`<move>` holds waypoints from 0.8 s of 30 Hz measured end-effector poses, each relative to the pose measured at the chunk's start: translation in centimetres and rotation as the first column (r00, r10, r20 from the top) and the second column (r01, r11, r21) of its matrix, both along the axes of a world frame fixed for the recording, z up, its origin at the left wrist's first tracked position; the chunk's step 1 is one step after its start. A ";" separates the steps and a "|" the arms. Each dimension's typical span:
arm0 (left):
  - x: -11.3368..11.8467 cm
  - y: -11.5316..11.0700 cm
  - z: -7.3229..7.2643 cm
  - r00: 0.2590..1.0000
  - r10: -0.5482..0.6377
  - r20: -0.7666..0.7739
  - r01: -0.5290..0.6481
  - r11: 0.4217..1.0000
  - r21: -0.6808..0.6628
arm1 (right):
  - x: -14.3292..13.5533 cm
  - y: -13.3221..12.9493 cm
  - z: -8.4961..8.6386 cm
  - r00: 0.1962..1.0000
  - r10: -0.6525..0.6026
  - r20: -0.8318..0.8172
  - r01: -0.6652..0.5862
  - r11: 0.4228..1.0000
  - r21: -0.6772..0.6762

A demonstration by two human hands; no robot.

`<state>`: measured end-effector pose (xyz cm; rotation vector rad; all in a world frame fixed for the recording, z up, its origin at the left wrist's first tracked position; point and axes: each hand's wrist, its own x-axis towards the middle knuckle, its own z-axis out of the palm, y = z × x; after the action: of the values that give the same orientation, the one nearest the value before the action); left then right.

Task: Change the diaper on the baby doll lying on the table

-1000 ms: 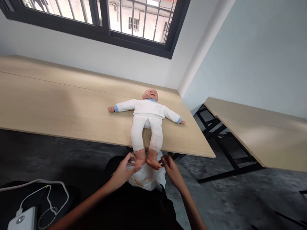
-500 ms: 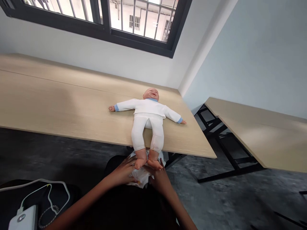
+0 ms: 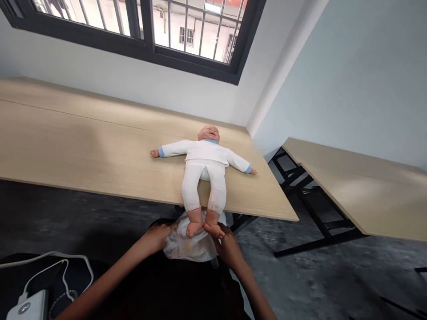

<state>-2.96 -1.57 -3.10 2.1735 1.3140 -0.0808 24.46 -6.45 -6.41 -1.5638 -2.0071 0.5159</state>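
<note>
A baby doll in white clothes with blue cuffs lies on its back on the wooden table, its bare feet hanging over the front edge. Below the feet, a crumpled whitish translucent plastic bag is stretched between my hands. My left hand is closed on the bag's left side. At the bag's right side, just beside the doll's foot, my right hand is closed on it too. The fingertips are partly hidden by the bag and the foot.
A second wooden table with black metal legs stands to the right, past a gap. At the lower left, a white power bank with white cables rests on a dark surface. Behind the table is a wall with a barred window.
My hands have moved apart, the left one further left, and the bag between them is spread wider. The doll lies as before; the view has shifted slightly.
</note>
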 end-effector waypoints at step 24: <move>1.8 -3.2 4.4 0.913 -0.243 0.328 0.224 0.970 0.097 | 6.4 -5.0 15.4 0.409 -0.443 -0.798 0.584 0.799 -0.144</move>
<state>-1.12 -4.80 1.30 2.2607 0.8708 0.2306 30.84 -11.45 9.03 -1.3707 -0.7641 0.6301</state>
